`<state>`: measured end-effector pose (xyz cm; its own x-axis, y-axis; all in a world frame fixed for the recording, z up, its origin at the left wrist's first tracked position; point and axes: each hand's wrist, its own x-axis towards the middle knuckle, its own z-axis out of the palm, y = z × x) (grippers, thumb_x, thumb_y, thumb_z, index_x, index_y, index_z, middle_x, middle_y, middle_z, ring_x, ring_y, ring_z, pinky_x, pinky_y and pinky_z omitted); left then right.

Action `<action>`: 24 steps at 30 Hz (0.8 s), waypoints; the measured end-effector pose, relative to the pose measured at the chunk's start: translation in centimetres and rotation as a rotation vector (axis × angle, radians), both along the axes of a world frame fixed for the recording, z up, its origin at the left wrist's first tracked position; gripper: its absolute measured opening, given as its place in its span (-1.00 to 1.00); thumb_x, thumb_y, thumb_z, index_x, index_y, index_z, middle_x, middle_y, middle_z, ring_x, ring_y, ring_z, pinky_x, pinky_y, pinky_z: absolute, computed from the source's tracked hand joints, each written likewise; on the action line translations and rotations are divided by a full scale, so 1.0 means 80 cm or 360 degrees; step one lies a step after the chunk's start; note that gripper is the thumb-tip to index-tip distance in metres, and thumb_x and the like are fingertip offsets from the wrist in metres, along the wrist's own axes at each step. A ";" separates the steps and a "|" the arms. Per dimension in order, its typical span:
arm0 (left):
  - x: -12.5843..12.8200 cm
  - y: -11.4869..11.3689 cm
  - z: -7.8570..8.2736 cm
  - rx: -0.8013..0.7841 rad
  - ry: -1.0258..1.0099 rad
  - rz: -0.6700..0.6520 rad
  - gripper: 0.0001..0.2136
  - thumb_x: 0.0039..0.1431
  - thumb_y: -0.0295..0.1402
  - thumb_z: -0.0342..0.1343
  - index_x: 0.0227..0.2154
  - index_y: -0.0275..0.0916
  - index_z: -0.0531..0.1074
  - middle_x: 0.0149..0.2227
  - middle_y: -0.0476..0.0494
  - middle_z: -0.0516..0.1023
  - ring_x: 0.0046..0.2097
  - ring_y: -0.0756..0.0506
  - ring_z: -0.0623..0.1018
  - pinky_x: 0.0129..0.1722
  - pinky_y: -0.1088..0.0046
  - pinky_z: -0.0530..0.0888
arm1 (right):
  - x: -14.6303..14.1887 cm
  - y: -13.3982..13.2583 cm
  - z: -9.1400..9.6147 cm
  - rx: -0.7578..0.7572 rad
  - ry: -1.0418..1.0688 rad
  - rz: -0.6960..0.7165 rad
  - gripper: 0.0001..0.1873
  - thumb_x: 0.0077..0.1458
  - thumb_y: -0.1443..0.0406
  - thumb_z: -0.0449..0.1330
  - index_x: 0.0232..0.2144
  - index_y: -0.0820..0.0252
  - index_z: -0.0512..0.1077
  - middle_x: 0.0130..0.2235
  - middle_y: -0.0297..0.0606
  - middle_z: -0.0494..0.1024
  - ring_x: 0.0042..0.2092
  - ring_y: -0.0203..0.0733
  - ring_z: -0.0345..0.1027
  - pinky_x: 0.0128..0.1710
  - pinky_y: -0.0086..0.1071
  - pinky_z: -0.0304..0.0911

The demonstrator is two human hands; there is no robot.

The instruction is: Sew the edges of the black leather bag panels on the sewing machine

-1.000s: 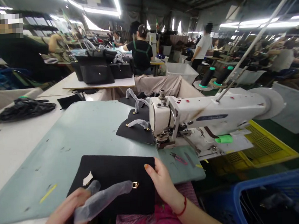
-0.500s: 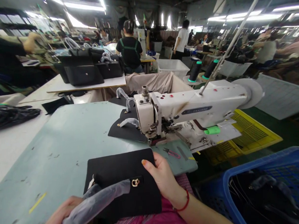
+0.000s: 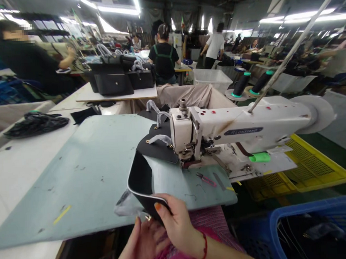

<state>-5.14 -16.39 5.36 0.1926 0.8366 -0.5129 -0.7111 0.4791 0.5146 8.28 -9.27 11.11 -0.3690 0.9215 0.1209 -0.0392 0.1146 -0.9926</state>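
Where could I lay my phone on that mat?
The widest bare patch of the mat runs from the yellow strip to the black pieces beside the sewing machine, with only small marks. A smaller one lies between the black panel in the right hand and the pink snips. It's crowded around the pieces and machine.

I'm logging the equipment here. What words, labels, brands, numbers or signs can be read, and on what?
"LONXIANG": nameplate on the white sewing machine; the mark before it is unclear.
Mark on the front black bag: too small to read.
Nothing else is legible.
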 end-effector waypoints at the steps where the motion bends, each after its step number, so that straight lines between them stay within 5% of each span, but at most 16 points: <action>1: 0.013 0.010 0.005 0.0009 -0.0080 0.0074 -0.45 0.03 0.18 0.08 -0.10 -0.13 0.56 0.15 -0.27 0.45 0.25 -0.40 0.30 0.15 -0.01 0.38 | -0.003 -0.006 -0.006 -0.0040 0.0029 -0.0011 -0.67 0.25 0.13 0.09 -0.05 0.10 0.51 -0.17 -0.23 0.59 -0.16 -0.15 0.45 -0.10 -0.34 0.34; 7: 0.047 0.073 0.011 -0.0108 0.0263 0.0869 -0.67 0.01 -0.23 0.30 -0.14 -0.17 0.52 -0.08 -0.15 0.62 0.04 -0.23 0.54 0.01 0.30 0.53 | 0.017 0.010 -0.038 -0.0424 0.0101 -0.0151 -0.59 0.20 0.01 0.11 -0.33 0.25 0.50 -0.39 -0.27 0.53 -0.37 -0.24 0.39 -0.36 -0.43 0.32; 10: 0.043 0.109 0.010 -0.0039 0.0519 0.0819 -0.60 -0.07 -0.27 0.36 -0.13 -0.26 0.47 -0.17 -0.18 0.64 -0.16 -0.21 0.63 -0.19 0.34 0.59 | 0.039 0.037 -0.048 -0.0511 -0.0035 -0.0132 -0.49 0.19 -0.07 0.07 -0.48 0.24 0.43 -0.55 -0.32 0.45 -0.52 -0.30 0.33 -0.52 -0.48 0.23; 14: 0.035 0.166 0.006 0.0132 0.0794 0.0568 -0.53 -0.09 -0.22 0.36 -0.12 -0.33 0.44 -0.22 -0.22 0.63 -0.32 -0.15 0.62 -0.31 0.35 0.56 | 0.055 0.069 -0.061 -0.0531 -0.0061 -0.0068 -0.43 0.22 -0.08 -0.01 -0.52 0.25 0.43 -0.55 -0.26 0.51 -0.49 -0.29 0.40 -0.50 -0.50 0.24; 24: 0.014 0.266 -0.019 0.0348 0.1227 0.0389 -0.37 -0.26 -0.13 0.39 -0.07 -0.32 0.44 -0.21 -0.20 0.62 -0.25 -0.16 0.59 -0.16 0.29 0.48 | 0.049 0.130 -0.099 -0.0637 0.0030 -0.0048 -0.36 0.15 -0.17 -0.02 -0.42 0.30 0.44 -0.55 -0.25 0.49 -0.56 -0.35 0.32 -0.60 -0.51 0.11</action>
<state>-3.99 4.87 3.87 -0.3453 0.9052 -0.2477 -0.1929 0.1898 0.9627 12.23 1.10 3.19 -0.3421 0.9077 -0.2432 -0.0601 -0.2794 -0.9583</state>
